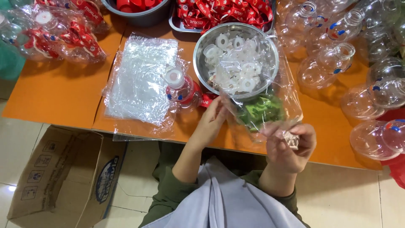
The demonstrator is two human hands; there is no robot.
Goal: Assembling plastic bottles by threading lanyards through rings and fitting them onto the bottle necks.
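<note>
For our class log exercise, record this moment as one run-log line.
left hand: grips clear plastic bag edge | right hand: pinches bag's lower corner | behind: steel bowl of white rings | left: bagged bottle

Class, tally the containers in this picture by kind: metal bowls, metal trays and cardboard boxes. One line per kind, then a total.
Metal bowls: 2, the bowl of white rings and the bowl of red caps
Metal trays: 1, the tray of red straps
Cardboard boxes: 1, the box on the floor
Total: 4
</note>
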